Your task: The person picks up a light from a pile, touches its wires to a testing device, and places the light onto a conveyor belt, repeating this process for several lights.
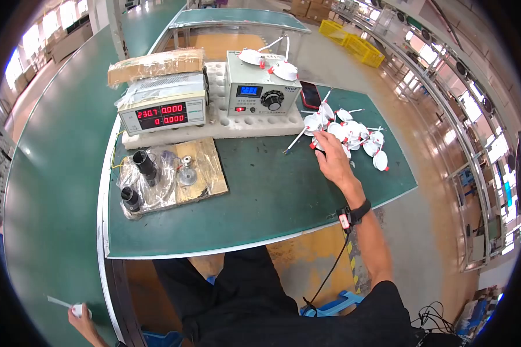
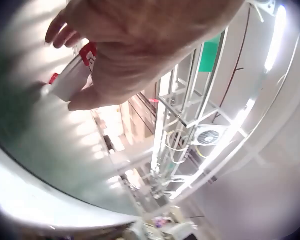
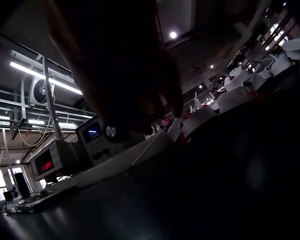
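Note:
In the head view, the right hand [image 1: 334,161] reaches to the near left edge of a heap of white round lamp units [image 1: 353,132] with red clips, its fingertips at one of them. Dark in the right wrist view, that hand [image 3: 130,75] points its fingers down at the units [image 3: 197,120]; whether it grips one is hidden. Far to the lower left, the left hand [image 1: 85,325] holds a single white unit [image 1: 79,310] over the other green surface. The left wrist view has this hand [image 2: 125,50] with thumb and fingers around the white unit [image 2: 72,80] with red clips.
Behind stand a power meter [image 1: 164,113] with red digits and a grey regulator box [image 1: 263,95] with two lamp units on top. A board [image 1: 205,173] with black cylinders and a metal piece lies at the left. A phone [image 1: 310,95] lies beside the heap.

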`<state>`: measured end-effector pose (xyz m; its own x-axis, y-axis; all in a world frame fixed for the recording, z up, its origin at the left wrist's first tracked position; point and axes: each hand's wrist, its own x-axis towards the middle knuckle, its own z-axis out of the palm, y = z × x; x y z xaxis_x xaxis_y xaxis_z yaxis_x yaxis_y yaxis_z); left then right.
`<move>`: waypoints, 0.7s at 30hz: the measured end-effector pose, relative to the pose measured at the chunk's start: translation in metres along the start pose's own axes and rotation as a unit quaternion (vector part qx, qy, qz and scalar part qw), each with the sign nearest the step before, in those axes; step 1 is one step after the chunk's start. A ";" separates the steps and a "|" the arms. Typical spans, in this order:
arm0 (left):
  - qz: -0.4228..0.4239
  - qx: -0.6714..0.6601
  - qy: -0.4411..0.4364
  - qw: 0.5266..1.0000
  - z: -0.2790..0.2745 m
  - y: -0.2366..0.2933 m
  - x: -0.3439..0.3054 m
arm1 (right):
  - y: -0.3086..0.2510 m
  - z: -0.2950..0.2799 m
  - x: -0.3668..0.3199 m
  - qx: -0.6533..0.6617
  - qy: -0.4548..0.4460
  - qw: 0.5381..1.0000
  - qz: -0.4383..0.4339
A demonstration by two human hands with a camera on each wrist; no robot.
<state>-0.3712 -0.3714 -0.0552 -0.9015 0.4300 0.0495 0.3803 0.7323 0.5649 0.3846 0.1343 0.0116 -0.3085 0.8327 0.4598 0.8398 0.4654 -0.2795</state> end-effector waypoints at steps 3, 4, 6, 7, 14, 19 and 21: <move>-0.067 0.346 0.191 0.916 -0.018 -0.050 -0.029 | 0.000 0.021 0.009 -0.018 -0.015 0.996 -0.087; -0.083 0.451 0.257 0.851 -0.022 -0.059 -0.038 | -0.003 0.026 0.013 -0.033 -0.019 0.995 -0.094; -0.055 0.488 0.364 0.791 -0.020 -0.083 -0.038 | 0.001 0.033 0.024 -0.089 -0.023 0.991 -0.099; -0.041 0.505 0.416 0.756 -0.025 -0.091 -0.038 | 0.002 0.037 0.029 -0.116 -0.025 0.988 -0.103; 0.110 -0.151 0.196 0.963 -0.007 0.196 -0.113 | -0.016 0.006 0.054 0.000 0.142 0.973 -0.183; 0.181 -0.387 -0.154 0.891 0.050 0.349 -0.174 | -0.121 -0.038 0.036 0.187 0.044 0.971 -0.139; 0.175 -0.428 -0.291 0.838 0.069 0.385 -0.192 | -0.170 -0.044 0.023 0.251 -0.023 0.957 -0.143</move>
<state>-0.0378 -0.1354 0.0965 -0.4174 0.9063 0.0664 0.0884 -0.0323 0.9956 0.2545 0.0612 0.1062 -0.5225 0.6569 0.5435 0.4007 0.7519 -0.5236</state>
